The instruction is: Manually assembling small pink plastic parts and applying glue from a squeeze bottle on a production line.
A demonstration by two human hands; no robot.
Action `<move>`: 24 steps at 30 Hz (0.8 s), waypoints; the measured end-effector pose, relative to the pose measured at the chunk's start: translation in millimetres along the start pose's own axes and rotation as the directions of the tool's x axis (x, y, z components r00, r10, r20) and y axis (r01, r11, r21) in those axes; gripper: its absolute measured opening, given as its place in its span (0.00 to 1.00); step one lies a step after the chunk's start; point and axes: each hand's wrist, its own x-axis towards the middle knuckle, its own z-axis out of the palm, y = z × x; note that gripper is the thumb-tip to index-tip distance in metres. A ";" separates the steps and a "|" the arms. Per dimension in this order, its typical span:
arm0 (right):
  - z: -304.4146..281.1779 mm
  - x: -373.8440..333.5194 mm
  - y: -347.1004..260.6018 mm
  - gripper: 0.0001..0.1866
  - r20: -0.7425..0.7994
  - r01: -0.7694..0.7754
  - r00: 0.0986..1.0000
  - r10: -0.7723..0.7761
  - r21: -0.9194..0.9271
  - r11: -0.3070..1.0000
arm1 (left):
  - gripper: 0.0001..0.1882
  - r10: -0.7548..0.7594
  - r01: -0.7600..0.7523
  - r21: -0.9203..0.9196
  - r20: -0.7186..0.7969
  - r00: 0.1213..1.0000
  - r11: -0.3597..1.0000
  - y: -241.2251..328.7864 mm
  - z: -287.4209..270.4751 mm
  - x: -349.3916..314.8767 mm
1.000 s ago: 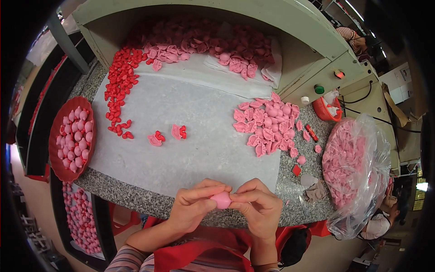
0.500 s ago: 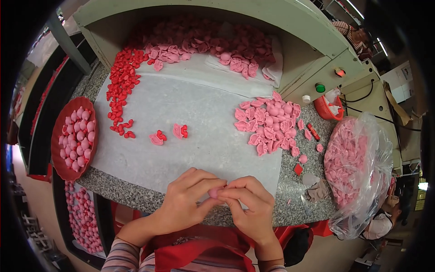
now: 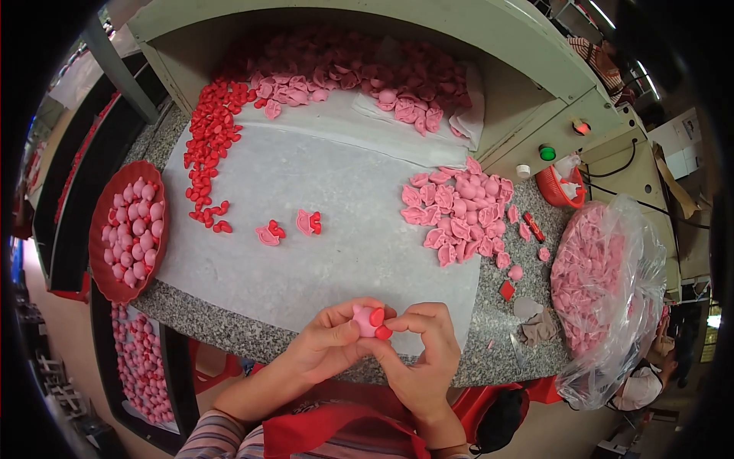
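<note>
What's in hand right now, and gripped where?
Both hands, left hand and right hand, pinch one small pink piece with two red bits on it, fingertips at its sides, above the counter edge.

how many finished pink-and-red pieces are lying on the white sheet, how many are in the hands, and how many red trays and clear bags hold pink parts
Finished pink-and-red pieces lying on the white sheet: 2
Pink piece with red feet, held between left hand and right hand: 1
Round red tray of pink parts: 1
Clear plastic bag of pink parts: 1
Total: 5
</note>
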 end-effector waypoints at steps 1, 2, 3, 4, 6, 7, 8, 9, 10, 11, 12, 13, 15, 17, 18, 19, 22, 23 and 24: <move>-0.5 1.1 -0.3 0.19 0.012 0.015 1.000 -0.015 0.007 1.000 | 0.22 0.006 -0.007 0.040 0.017 1.000 0.999 1.4 -3.0 -0.1; -0.9 1.5 -0.8 0.19 0.013 0.015 1.000 -0.015 0.008 1.000 | 0.22 0.012 -0.014 0.080 0.033 0.999 0.997 2.3 -5.0 -0.8; -1.2 1.8 -1.5 0.18 0.020 0.013 1.000 -0.013 0.006 1.000 | 0.22 0.014 -0.016 0.080 0.031 0.999 0.997 3.6 -5.0 -1.4; -1.3 2.1 -1.9 0.18 0.028 0.011 1.000 -0.011 0.005 1.000 | 0.22 0.016 -0.019 0.115 0.029 0.999 0.993 5.4 -4.4 -1.8; -2.1 3.0 -1.7 0.18 0.032 0.024 0.999 -0.024 -0.002 1.000 | 0.22 0.016 -0.020 0.150 0.028 0.999 0.989 7.8 -1.5 -2.2; -2.5 3.2 -1.5 0.17 0.036 0.036 0.999 -0.036 -0.009 0.999 | 0.22 0.023 -0.024 0.185 0.012 1.000 0.982 8.8 0.7 -2.6; -2.4 3.0 -1.6 0.17 0.036 0.036 0.999 -0.036 -0.009 0.999 | 0.21 0.029 -0.028 0.221 -0.004 1.000 0.975 9.7 1.9 -3.2; -2.3 2.4 -1.5 0.17 0.037 0.038 0.999 -0.037 -0.022 0.999 | 0.21 0.029 -0.028 0.221 -0.003 1.000 0.975 10.0 1.2 -3.4; -2.2 2.1 -1.5 0.17 0.037 0.039 0.999 -0.038 -0.036 0.999 | 0.21 0.044 -0.044 0.246 0.005 0.999 0.968 10.1 -0.2 -3.5; -2.1 2.6 -1.8 0.17 0.039 0.040 0.999 -0.038 -0.036 0.999 | 0.20 0.060 -0.062 0.271 0.013 0.998 0.960 10.0 -1.4 -3.8; -1.9 3.5 -2.0 0.16 0.045 0.042 0.998 -0.040 -0.034 0.999 | 0.20 0.061 -0.063 0.270 0.013 0.998 0.961 9.4 -2.2 -3.8; -1.7 4.3 -2.2 0.16 0.052 0.044 0.998 -0.042 -0.033 0.998 | 0.19 0.082 -0.081 0.273 0.010 0.997 0.959 8.5 -2.8 -3.7; -1.1 5.1 -0.3 0.16 0.058 0.040 0.998 -0.038 -0.021 0.999 | 0.19 0.103 -0.101 0.274 0.006 0.995 0.956 6.8 -2.5 -3.4; 0.1 5.8 1.4 0.16 0.065 0.035 0.997 -0.034 -0.009 0.999 | 0.17 0.134 -0.125 0.281 -0.014 0.991 0.952 5.4 -1.2 -3.2; 0.8 6.1 1.9 0.16 0.066 0.032 0.997 -0.031 -0.003 0.999 | 0.17 0.135 -0.125 0.280 -0.014 0.991 0.952 4.7 -0.3 -3.4; 1.3 6.6 2.2 0.16 0.067 0.029 0.997 -0.029 0.003 1.000 | 0.17 0.142 -0.128 0.271 -0.033 0.989 0.954 4.0 0.7 -3.7; 2.8 8.2 3.4 0.15 0.077 0.008 0.997 -0.008 0.009 1.000 | 0.18 0.158 -0.138 0.244 -0.065 0.985 0.960 3.0 4.0 -3.1; 1.2 9.6 3.8 0.15 0.075 0.006 0.997 -0.007 0.007 1.000 | 0.18 0.165 -0.145 0.225 -0.073 0.984 0.963 3.1 5.0 -2.3; -2.2 12.2 4.3 0.15 0.106 -0.003 0.994 0.001 0.024 1.000 | 0.18 0.162 -0.142 0.226 -0.072 0.984 0.964 7.0 4.8 -2.0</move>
